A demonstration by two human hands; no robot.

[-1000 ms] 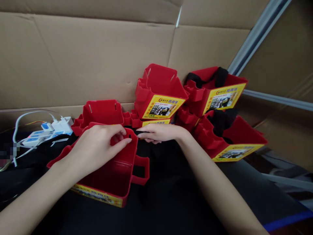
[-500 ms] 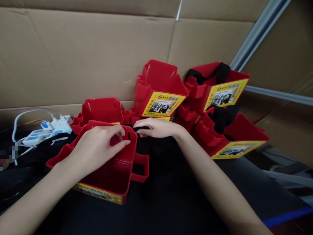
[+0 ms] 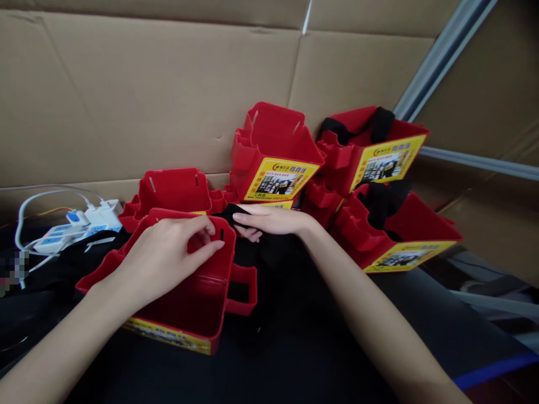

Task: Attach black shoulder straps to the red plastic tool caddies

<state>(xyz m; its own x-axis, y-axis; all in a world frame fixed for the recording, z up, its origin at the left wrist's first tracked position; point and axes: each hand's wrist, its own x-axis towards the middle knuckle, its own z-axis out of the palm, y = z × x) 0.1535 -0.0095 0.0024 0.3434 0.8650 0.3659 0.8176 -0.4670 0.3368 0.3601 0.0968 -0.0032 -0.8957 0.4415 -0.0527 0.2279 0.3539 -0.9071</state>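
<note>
In front of me a red plastic tool box (image 3: 210,280) with a yellow label on its near side sits on the dark surface. My left hand (image 3: 168,255) lies over its far wall, fingers curled at the rim and thumb inside, near a narrow slot. Just behind the box's right corner, my right hand (image 3: 269,220) pinches a bunched black strap (image 3: 227,214). Part of that strap is hidden behind the box wall and under my fingers. A second red box (image 3: 174,191), with slots in its back wall, stands right behind the first.
Stacked red boxes (image 3: 278,146) stand at the back centre. To the right are two more boxes, an upper (image 3: 353,163) and a lower (image 3: 429,219), with black straps inside. A white power strip (image 3: 63,235) with cables lies at left. Cardboard (image 3: 147,101) walls the back.
My right hand has shifted slightly and turned, with its fingers now curled underneath and more black strap bunched at the fingertips. My left hand stays on the box.
</note>
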